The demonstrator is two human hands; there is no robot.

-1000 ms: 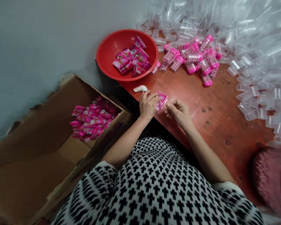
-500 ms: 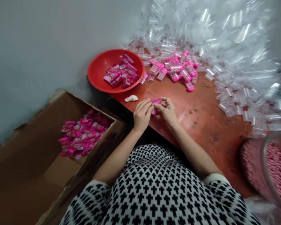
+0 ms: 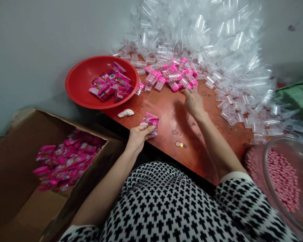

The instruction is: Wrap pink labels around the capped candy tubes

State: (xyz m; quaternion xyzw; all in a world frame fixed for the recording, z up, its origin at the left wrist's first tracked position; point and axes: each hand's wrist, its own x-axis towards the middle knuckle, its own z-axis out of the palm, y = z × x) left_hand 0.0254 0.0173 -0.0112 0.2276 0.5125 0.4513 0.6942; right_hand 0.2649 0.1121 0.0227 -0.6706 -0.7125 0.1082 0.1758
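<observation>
Now pinching pink packaging (image 3: 152, 121) in closed left grip (image 3: 138, 136), four o'clock from red bowl (image 3: 77, 79) | right grip (image 3: 194, 101) by pink-capped bottles (image 3: 175, 78), cannot tell closure or hold | probably light, bendy, slick: take by edges

The light is dim and cool, turning the wall (image 3: 35, 40) a flat grey that darkens toward the left. A soft-edged shadow falls on the table (image 3: 161, 104) to the left of the right hand (image 3: 193, 101) and forearm, suggesting light from above and the right. White glints streak the clear tubes (image 3: 204, 37), whose far heap blurs into haze. The inside of the cardboard box (image 3: 12, 168) sinks into brown gloom. Wide-angle distortion stretches the box and the jar (image 3: 252, 161) toward the edges. Print on the pink packet (image 3: 154, 124) is too soft to read.
</observation>
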